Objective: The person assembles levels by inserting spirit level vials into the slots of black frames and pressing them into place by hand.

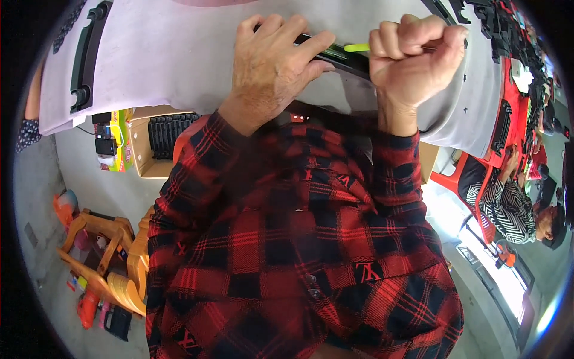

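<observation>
Lower centre of the frame: the red-and-black checked shirt (299,257) of the person, whose sleeves run up to both hands at the top centre, over the pale worktop (179,60). The left hand (272,66) lies with its grip spread flat and pressing on a long black plastic part (335,57), while the right hand (412,60) is fisted tight around a slim yellow-green tool (357,47) (its tip meets the part). The part looks rigid, light and smooth, so it is best pinned along its long edges.

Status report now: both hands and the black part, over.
Left hand pressing black part on table. Right hand fisted around green-tipped tool. Nothing blocking.
</observation>
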A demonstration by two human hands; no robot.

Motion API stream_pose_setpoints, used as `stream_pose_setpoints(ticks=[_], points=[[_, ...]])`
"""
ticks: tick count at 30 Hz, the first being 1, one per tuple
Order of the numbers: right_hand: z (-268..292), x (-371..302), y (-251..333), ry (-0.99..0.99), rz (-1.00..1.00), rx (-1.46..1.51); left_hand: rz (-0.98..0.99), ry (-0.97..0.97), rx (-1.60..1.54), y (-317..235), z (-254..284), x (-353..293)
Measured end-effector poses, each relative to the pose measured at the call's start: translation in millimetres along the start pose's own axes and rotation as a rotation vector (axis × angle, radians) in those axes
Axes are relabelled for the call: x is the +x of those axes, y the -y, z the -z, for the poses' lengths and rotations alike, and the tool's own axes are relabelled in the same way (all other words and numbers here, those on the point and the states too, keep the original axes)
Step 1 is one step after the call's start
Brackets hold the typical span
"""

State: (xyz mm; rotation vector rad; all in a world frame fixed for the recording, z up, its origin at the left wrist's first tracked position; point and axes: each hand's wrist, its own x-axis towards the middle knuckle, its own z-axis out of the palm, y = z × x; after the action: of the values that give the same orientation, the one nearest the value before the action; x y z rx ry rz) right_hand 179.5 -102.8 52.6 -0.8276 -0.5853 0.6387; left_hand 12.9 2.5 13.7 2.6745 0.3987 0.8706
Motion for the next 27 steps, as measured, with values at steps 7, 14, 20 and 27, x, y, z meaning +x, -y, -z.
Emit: stream_pose_setpoints(ticks=[7, 14, 20, 27], points=[[4, -6, -7, -0.015, -0.047, 0.065, -0.005, -0.021, 0.002, 0, 2, -1], [1, -10, -16, -0.025, -0.036, -0.089, 0.008, -0.011, 0.037, -2, 2, 0], [0, -18, -19, -0.070, 0.060, -0.117, 0.003, -0.023, 0.029, -2, 0, 0], [-5, -19, -18, -0.110, 0.050, -0.165, -0.022, -0.012, 0.083, -3, 2, 2]])
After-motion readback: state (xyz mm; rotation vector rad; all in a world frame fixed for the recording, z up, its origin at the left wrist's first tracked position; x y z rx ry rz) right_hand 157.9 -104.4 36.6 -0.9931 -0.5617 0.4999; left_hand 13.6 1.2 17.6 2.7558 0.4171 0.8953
